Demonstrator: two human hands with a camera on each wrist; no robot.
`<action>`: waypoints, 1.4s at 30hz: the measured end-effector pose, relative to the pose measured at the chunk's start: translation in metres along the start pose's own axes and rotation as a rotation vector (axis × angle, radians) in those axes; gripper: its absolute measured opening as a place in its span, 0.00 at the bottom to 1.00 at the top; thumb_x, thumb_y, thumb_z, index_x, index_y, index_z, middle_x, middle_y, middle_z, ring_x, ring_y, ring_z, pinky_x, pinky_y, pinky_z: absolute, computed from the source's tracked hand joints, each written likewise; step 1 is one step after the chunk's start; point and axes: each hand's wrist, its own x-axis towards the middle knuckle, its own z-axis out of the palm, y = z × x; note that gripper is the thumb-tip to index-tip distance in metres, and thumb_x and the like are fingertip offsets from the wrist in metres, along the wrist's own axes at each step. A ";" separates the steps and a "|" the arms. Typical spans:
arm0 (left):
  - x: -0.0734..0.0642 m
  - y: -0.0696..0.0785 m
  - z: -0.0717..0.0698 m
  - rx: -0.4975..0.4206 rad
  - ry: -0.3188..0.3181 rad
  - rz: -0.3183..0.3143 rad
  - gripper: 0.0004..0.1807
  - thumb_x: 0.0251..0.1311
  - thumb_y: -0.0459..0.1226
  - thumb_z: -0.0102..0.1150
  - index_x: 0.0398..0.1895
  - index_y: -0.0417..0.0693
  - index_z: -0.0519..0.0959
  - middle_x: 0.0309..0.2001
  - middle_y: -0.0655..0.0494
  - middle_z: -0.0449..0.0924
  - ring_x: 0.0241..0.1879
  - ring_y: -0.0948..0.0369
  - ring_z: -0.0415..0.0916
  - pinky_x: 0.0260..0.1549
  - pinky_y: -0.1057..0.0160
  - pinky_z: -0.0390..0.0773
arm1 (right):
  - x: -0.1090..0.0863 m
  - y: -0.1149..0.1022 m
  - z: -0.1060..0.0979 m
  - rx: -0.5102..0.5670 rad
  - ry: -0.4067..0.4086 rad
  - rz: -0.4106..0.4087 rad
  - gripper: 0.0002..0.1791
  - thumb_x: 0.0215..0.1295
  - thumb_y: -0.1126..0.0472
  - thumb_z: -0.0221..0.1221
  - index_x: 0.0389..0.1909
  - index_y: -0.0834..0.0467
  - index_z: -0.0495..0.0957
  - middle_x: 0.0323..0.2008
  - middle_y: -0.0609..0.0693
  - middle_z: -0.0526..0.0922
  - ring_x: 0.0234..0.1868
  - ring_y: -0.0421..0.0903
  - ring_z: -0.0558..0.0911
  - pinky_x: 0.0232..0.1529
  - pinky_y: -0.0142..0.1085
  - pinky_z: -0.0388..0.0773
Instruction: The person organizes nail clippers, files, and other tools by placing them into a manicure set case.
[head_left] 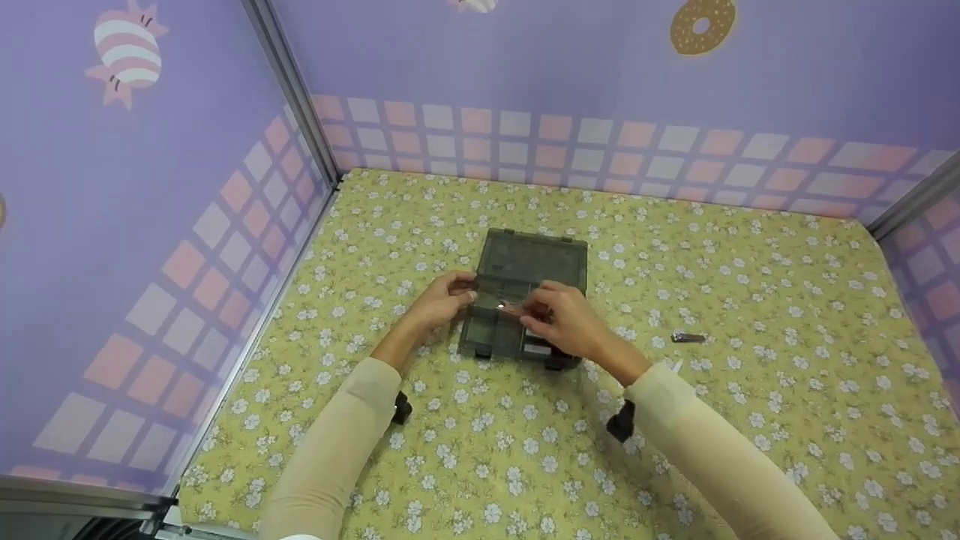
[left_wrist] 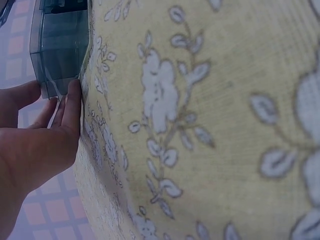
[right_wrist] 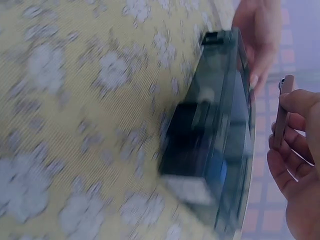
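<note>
A dark see-through plastic compartment box lies on the cloth, its lid folded back away from me. My left hand grips the box's left side; in the left wrist view the thumb and fingers sit on either side of its corner. Over the compartments, my right hand pinches a slim brown bar with a shiny metal end between thumb and fingers, above the box and apart from it. Something dark, with a white patch, lies in the right compartment, partly hidden by the right hand.
A small nail clipper lies on the flowered cloth to the right of the box. Purple panels with metal frame posts stand along the back and sides.
</note>
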 end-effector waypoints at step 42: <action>-0.002 -0.001 0.001 -0.090 0.005 -0.023 0.26 0.81 0.37 0.56 0.78 0.47 0.68 0.72 0.48 0.70 0.71 0.51 0.69 0.69 0.49 0.74 | -0.010 0.006 -0.003 0.001 -0.054 0.022 0.11 0.72 0.62 0.69 0.50 0.63 0.87 0.45 0.54 0.83 0.47 0.53 0.85 0.51 0.49 0.85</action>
